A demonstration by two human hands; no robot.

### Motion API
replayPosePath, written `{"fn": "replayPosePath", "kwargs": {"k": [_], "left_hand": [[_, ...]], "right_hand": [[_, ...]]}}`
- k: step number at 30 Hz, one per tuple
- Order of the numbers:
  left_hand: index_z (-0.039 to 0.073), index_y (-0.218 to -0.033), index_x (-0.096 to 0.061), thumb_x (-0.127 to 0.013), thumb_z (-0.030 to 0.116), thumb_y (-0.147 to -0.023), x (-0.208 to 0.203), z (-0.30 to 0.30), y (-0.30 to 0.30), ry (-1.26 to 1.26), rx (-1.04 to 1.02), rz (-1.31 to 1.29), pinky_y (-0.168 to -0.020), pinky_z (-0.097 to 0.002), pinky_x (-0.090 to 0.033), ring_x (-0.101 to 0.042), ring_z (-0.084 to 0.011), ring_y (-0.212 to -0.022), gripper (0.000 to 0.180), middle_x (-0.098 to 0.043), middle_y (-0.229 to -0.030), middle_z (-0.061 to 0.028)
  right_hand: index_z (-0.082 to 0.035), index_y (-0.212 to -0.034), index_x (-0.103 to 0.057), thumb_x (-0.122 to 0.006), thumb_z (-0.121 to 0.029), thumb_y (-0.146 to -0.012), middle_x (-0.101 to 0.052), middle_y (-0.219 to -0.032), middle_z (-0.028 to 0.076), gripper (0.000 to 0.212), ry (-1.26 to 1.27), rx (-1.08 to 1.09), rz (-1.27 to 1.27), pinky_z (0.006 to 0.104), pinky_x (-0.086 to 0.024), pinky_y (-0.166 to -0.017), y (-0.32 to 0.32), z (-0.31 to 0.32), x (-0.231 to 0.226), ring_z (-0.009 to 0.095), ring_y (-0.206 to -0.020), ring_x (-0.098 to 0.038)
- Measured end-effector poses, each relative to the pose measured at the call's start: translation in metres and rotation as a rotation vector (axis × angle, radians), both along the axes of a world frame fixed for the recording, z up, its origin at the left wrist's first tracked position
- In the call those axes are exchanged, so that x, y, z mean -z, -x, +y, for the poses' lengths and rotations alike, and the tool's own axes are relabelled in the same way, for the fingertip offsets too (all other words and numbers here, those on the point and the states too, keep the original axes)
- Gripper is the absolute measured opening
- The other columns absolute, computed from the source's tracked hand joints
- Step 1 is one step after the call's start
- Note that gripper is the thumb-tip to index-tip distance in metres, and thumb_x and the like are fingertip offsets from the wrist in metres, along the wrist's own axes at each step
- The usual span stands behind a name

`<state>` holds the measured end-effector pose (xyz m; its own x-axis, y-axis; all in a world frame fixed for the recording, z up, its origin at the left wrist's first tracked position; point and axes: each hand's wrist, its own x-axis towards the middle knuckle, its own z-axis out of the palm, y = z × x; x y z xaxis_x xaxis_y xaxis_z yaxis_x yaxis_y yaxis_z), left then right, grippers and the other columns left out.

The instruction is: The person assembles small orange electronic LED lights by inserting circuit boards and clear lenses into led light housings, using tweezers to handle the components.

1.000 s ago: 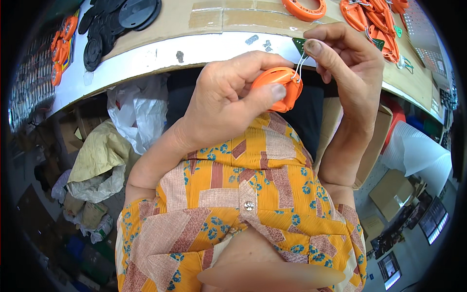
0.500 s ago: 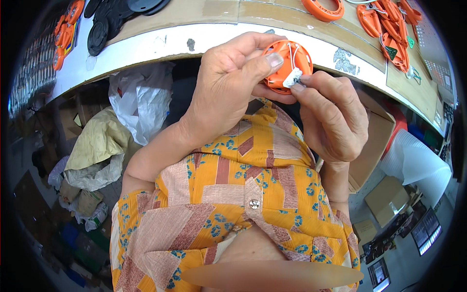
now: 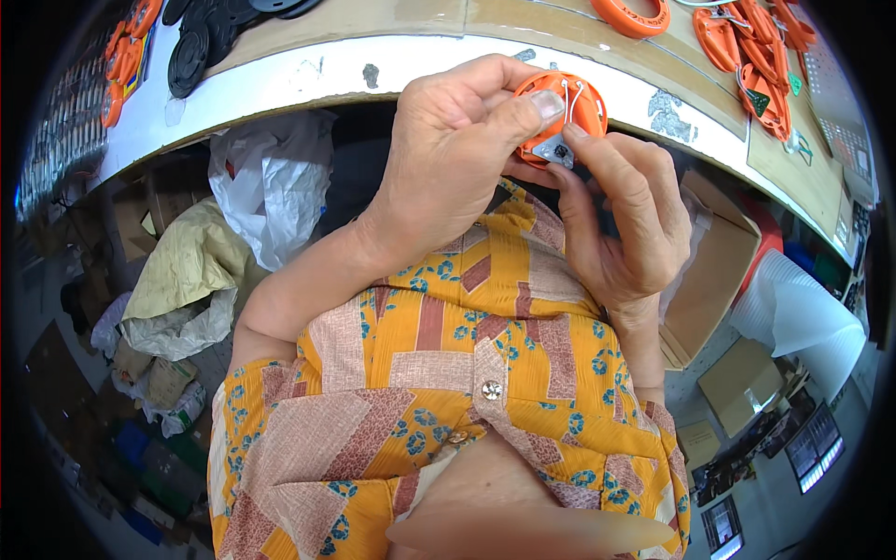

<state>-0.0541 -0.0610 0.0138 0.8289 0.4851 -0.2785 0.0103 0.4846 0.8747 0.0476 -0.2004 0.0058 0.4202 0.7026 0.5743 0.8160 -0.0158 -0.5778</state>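
Note:
My left hand (image 3: 457, 140) holds a round orange plastic housing (image 3: 590, 110) just in front of the table edge, its thumb pressed on the inner face and its fingers behind. Two thin white wires (image 3: 571, 98) run down across the inside of the housing. A small whitish triangular board (image 3: 553, 150) with a dark part on it sits at the housing's lower edge. My right hand (image 3: 635, 210) grips this board, index fingertip above and thumb below. The curled right-hand fingers hide what lies beneath them.
On the table (image 3: 308, 70), black round discs (image 3: 191, 58) lie at the back left and an orange ring (image 3: 632, 14) at the back. Several orange housings (image 3: 747, 47) with wires are piled at the right. A cardboard box (image 3: 714, 271) and a white plastic bag (image 3: 273, 187) are below the edge.
The board has turned from a blurred white side view to its face with the dark part, now against the housing. Both hands and the housing shifted slightly.

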Motion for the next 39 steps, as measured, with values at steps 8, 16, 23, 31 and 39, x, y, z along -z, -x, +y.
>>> {"fn": "replayPosePath", "kwargs": {"k": [8,16,23,31,39], "left_hand": [[-0.005,-0.112,-0.067,-0.063,0.013,-0.102,0.002,0.000,-0.004,-0.093,-0.021,-0.010,-0.071,-0.0217,-0.057,-0.068,-0.0069,-0.084,0.021,-0.074,-0.094,-0.0078],[-0.006,-0.107,-0.067,-0.062,0.014,-0.103,0.016,-0.004,-0.004,-0.320,-0.065,-0.055,-0.073,-0.0207,-0.055,-0.066,-0.0052,-0.083,0.020,-0.074,-0.091,-0.0066],[-0.005,-0.108,-0.066,-0.061,0.014,-0.104,0.004,-0.010,-0.006,-0.121,-0.134,-0.057,-0.073,-0.0212,-0.056,-0.067,-0.0059,-0.085,0.020,-0.073,-0.095,-0.0073],[-0.007,-0.108,-0.065,-0.064,0.008,-0.097,0.030,-0.012,-0.006,-0.522,-0.134,-0.078,-0.071,-0.0237,-0.055,-0.067,-0.0083,-0.081,0.018,-0.072,-0.088,-0.0084],[-0.008,-0.113,-0.064,-0.060,0.003,-0.094,0.011,-0.010,-0.002,-0.547,-0.084,0.070,-0.075,-0.0235,-0.055,-0.068,-0.0084,-0.085,0.022,-0.073,-0.092,-0.0111]], "right_hand": [[0.001,-0.107,-0.072,-0.077,0.012,-0.072,-0.067,-0.089,0.014,0.037,-0.003,-0.051,-0.100,0.0315,-0.055,-0.061,-0.007,0.003,0.005,0.026,-0.074,-0.068],[0.003,-0.105,-0.069,-0.076,0.009,-0.071,-0.064,-0.088,0.013,0.036,0.072,-0.016,-0.146,0.0325,-0.056,-0.058,-0.003,0.002,-0.001,0.026,-0.071,-0.067],[0.002,-0.106,-0.070,-0.078,0.008,-0.072,-0.067,-0.090,0.014,0.036,0.054,-0.010,-0.140,0.0325,-0.056,-0.060,-0.002,0.002,0.002,0.026,-0.073,-0.069],[0.000,-0.107,-0.071,-0.079,0.008,-0.072,-0.068,-0.092,0.015,0.037,0.074,0.020,-0.125,0.0328,-0.057,-0.062,0.004,-0.001,0.000,0.026,-0.074,-0.070],[0.001,-0.102,-0.068,-0.076,0.003,-0.070,-0.062,-0.087,0.011,0.034,0.061,-0.005,-0.086,0.0318,-0.054,-0.057,0.002,-0.001,-0.002,0.024,-0.070,-0.066]]}}
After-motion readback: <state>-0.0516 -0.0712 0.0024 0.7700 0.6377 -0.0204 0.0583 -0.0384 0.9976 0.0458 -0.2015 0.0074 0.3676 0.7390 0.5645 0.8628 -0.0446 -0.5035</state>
